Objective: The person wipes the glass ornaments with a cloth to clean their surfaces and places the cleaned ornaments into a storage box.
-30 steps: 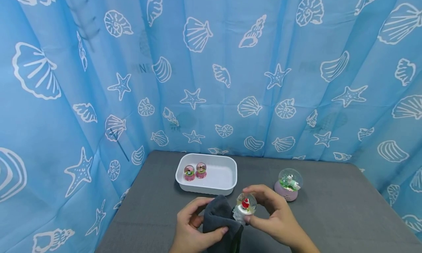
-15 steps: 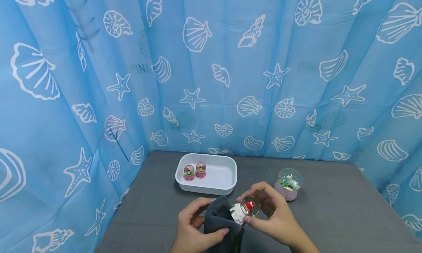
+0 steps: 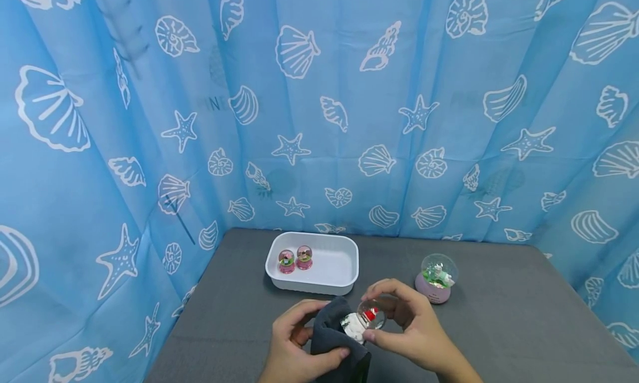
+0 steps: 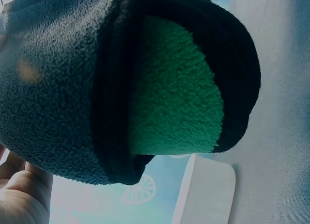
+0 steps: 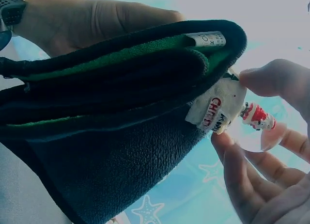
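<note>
My left hand [image 3: 299, 338] holds a folded dark grey cloth [image 3: 333, 326], thumb in front and fingers behind. Green lining [image 4: 177, 88] shows between its dark-edged folds in the left wrist view. With thumb and fingertips, my right hand [image 3: 416, 330] grips a small snow globe [image 3: 371, 315] that has a red-and-white figure inside. The globe lies tilted, its clear ball toward the right palm and its white base [image 5: 215, 107] against the cloth. Raised red letters show on that base in the right wrist view, and part of it is hidden by the cloth.
Beyond the hands stands a white tray [image 3: 331, 263] with two small pink snow globes [image 3: 287, 262] at its left end. A larger snow globe [image 3: 436, 279] on a lilac base sits to the right on the grey table [image 3: 519, 316]. A blue shell-print curtain [image 3: 319, 122] hangs behind.
The snow globe has turned in my right hand from nearly upright to tilted, ball to the right. Since half a second ago it has shifted slightly left, its base deeper against the cloth.
</note>
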A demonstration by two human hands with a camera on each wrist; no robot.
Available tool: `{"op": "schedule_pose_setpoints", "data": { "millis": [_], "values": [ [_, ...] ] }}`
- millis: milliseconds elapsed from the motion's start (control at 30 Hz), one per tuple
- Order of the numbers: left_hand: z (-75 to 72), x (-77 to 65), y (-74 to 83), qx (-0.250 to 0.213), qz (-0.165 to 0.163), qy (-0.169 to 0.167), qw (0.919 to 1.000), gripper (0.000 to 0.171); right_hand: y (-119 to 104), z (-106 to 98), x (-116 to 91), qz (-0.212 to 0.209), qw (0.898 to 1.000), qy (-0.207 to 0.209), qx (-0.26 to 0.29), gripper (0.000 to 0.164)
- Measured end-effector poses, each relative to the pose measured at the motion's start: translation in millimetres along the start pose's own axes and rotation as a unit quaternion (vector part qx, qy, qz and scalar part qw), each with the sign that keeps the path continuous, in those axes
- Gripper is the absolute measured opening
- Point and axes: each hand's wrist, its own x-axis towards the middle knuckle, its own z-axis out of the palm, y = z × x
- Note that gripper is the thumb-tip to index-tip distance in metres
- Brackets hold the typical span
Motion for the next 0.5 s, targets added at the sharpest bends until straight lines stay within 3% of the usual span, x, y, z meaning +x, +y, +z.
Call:
{"op": "schedule_pose_setpoints", "data": {
  "millis": [200, 500],
  "values": [
    [1.1, -0.1, -1.4, 0.002, 0.012, -0.007, 0.9999, 0.060, -1.9, 1.4, -0.1, 0.034, 0.995, 0.039, -0.084, 0.047],
    [6.3, 0.6, 0.6, 0.023, -0.002, 0.011, 0.9997, 0.066, -3.6, 7.1, 1.4, 0.055, 0.990, 0.073, -0.107, 0.045]
  ]
}}
